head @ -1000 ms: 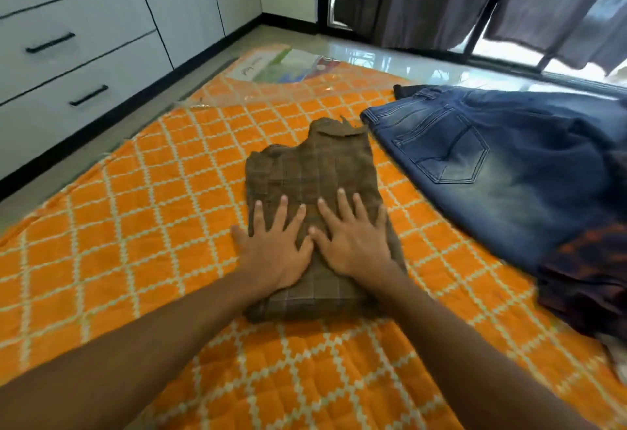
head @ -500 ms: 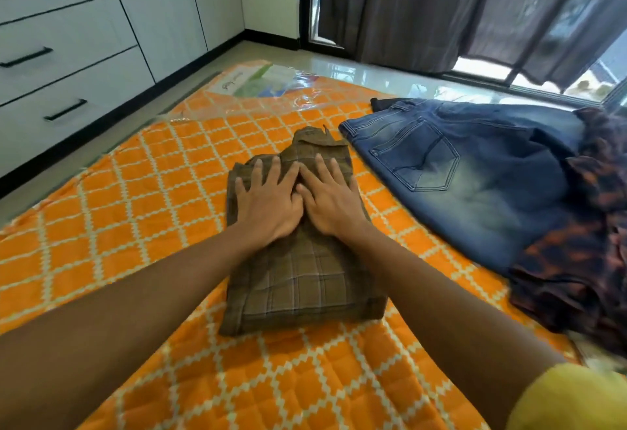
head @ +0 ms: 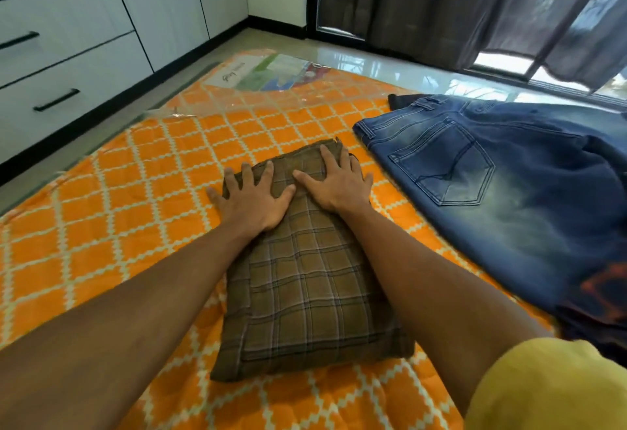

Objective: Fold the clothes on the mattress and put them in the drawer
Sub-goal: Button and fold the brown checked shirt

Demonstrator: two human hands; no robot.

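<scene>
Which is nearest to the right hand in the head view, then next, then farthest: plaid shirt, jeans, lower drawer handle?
From the right hand:
1. Plaid shirt, directly under the palm.
2. Jeans, beside it to the right, not touching.
3. Lower drawer handle, far left, across the mattress.

Both my hands are lying flat, side by side, arms stretched forward.

My left hand [head: 252, 197] is pressing palm down with its fingers [head: 246, 171] spread and straight, thumb angled out toward my right hand [head: 337, 182]. That one is sitting just beside it and slightly further ahead, also palm down, fingers fanned and extended, its thumb nearly meeting the left thumb. Both forearms are running bare from the near edge of view, and a yellow sleeve [head: 549, 389] is showing on my right upper arm.
</scene>
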